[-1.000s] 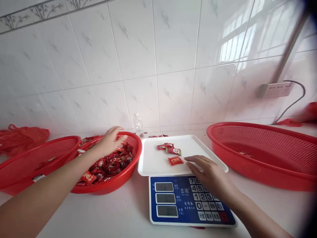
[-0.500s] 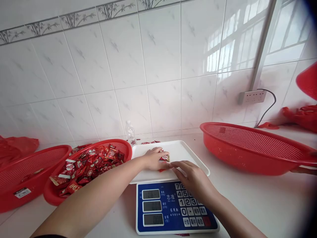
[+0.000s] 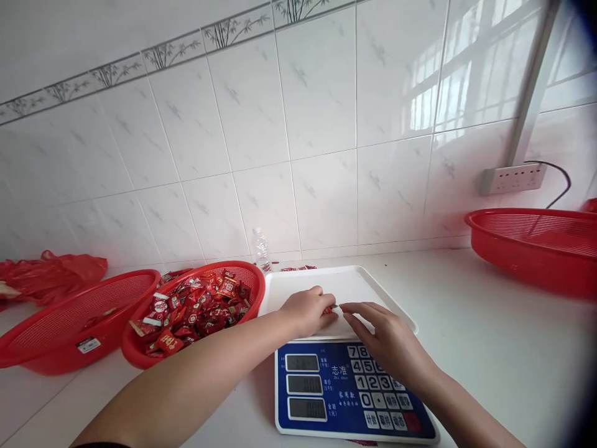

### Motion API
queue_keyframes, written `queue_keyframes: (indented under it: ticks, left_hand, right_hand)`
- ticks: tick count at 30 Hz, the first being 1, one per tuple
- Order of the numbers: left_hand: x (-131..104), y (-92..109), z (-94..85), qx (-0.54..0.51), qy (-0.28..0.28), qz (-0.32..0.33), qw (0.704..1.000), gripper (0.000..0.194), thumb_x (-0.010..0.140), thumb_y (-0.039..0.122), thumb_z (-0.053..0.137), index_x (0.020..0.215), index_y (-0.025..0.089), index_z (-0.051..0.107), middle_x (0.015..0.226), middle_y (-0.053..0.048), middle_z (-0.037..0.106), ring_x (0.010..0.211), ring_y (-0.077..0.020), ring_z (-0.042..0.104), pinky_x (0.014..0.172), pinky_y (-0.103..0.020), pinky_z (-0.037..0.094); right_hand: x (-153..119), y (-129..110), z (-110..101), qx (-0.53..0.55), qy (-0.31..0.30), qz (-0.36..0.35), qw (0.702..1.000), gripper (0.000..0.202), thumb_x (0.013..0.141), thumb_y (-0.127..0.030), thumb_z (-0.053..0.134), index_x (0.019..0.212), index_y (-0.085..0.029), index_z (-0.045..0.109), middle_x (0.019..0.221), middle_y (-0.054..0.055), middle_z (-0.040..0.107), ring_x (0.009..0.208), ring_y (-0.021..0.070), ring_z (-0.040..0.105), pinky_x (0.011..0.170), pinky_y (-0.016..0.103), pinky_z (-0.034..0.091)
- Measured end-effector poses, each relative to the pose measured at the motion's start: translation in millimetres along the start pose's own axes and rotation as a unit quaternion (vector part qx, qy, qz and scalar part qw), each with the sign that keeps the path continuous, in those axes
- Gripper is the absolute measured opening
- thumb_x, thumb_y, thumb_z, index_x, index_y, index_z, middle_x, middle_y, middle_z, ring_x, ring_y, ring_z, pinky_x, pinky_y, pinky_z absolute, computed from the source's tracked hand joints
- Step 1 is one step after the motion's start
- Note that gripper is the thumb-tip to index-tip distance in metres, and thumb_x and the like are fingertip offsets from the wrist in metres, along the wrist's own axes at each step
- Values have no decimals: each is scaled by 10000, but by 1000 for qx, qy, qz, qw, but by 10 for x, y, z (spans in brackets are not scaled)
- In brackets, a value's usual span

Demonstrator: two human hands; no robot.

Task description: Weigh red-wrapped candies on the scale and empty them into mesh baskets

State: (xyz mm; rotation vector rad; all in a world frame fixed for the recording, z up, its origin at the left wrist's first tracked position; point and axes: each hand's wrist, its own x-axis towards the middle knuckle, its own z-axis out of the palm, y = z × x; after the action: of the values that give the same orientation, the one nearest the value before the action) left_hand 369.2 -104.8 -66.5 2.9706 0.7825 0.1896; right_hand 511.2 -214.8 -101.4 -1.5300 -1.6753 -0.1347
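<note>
My left hand (image 3: pixel 311 311) is closed over a small red-wrapped snack packet (image 3: pixel 329 309) above the white weighing tray (image 3: pixel 392 302). Its fingers hide most of the packet. Just to the right, my right hand (image 3: pixel 385 330) has its fingers stretched out and thumb apart, the tips close to the packet's end. Whether they touch it I cannot tell. Under the right hand lies the blue keypad panel of the scale (image 3: pixel 338 398), with three small displays on its left. A red basket (image 3: pixel 259 280) full of red-wrapped packets (image 3: pixel 200 311) stands left of the tray.
Another red basket (image 3: pixel 41 361) with a few things in it sits at far left, before a red plastic bag (image 3: pixel 69 269). A clear bottle (image 3: pixel 260 249) stands behind the tray. At right is a large red basket (image 3: pixel 527 258), below a wall socket (image 3: pixel 515 178).
The right-hand red basket has moved farther right, and the hand at its rim has left view. My left hand has closed around the packet. The whole view has shifted slightly left.
</note>
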Motion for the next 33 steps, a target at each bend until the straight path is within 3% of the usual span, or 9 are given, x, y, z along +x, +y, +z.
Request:
queue_keyframes:
  ticks: [4, 7, 12, 15, 18, 22, 26, 29, 33]
  left_hand:
    - [-87, -74, -46, 14, 25, -1, 1000, 178, 856, 307, 476, 938, 226, 612, 904, -19, 557, 717, -136, 567, 651, -238, 435]
    - [-333, -229, -196, 50, 92, 9, 994, 163, 872, 310, 476, 921, 227, 607, 908, -8, 567, 705, -120, 572, 600, -215, 425]
    - [-1049, -836, -609, 202, 232, -18, 951, 226, 924, 317, 389, 928, 221, 593, 923, -22, 577, 733, -124, 580, 608, -226, 434]
    - [-1522, -1311, -912, 319, 230, -62, 918, 281, 939, 325, 336, 923, 237, 601, 923, -39, 581, 814, -151, 576, 658, -247, 433]
    - [-1904, -1737, -1210, 378, 170, -182, 892, 328, 942, 364, 283, 990, 256, 590, 1021, -70, 564, 923, -202, 547, 658, -278, 419]
    - [-2232, -2209, -1446, 412, 114, -304, 851, 347, 928, 395, 275, 1072, 241, 551, 1097, -102, 518, 966, -250, 511, 653, -313, 417]
    - [-2496, -2603, -1367, 363, 49, -383, 848, 364, 907, 371, 327, 1191, 222, 497, 1227, -136, 471, 1091, -286, 463, 796, -381, 419]
    - [-2595, -2785, -1163, 294, 41, -474, 829, 414, 897, 400, 339, 1228, 206, 494, 1376, -154, 373, 1286, -337, 280, 956, -498, 311]
    - [-2351, -2697, -903, 230, 107, -418, 872, 439, 902, 418, 312, 1198, 176, 528, 1385, -133, 389, 1316, -296, 258, 1039, -469, 235]
  right_hand:
    - [-3, 29, 11, -15, 22, -3, 1000, 316, 893, -399, 386, 949, -253, 660, 918, 38, 714, 752, 193, 669, 602, 314, 549]
    - [0, 46, 9, -22, 39, -11, 999, 343, 890, -427, 377, 930, -246, 666, 907, 43, 719, 747, 196, 672, 578, 303, 546]
    - [4, 59, 6, -24, 62, -16, 998, 377, 870, -486, 389, 901, -247, 679, 895, 41, 725, 710, 193, 676, 538, 282, 531]
    - [5, 63, 16, -18, 67, -11, 998, 393, 851, -525, 400, 882, -254, 683, 882, 40, 728, 612, 180, 662, 496, 279, 516]
    - [2, 63, 34, -16, 61, -10, 998, 389, 831, -547, 419, 885, -266, 682, 874, 32, 730, 486, 162, 616, 464, 299, 508]
    - [-22, 125, 95, -20, 81, -21, 996, 393, 815, -575, 413, 887, -294, 680, 871, 16, 726, 587, 217, 657, 463, 328, 513]
    - [-67, 309, 193, -44, 72, -17, 996, 350, 818, -554, 434, 953, -324, 661, 934, 4, 714, 732, 253, 678, 525, 339, 534]
    - [-89, 419, 230, -60, 59, -9, 996, 356, 827, -548, 429, 994, -323, 649, 969, 12, 706, 757, 254, 678, 544, 338, 542]
    - [-88, 365, 192, -50, 50, -11, 997, 356, 828, -550, 429, 987, -322, 651, 967, 2, 709, 736, 238, 679, 529, 325, 548]
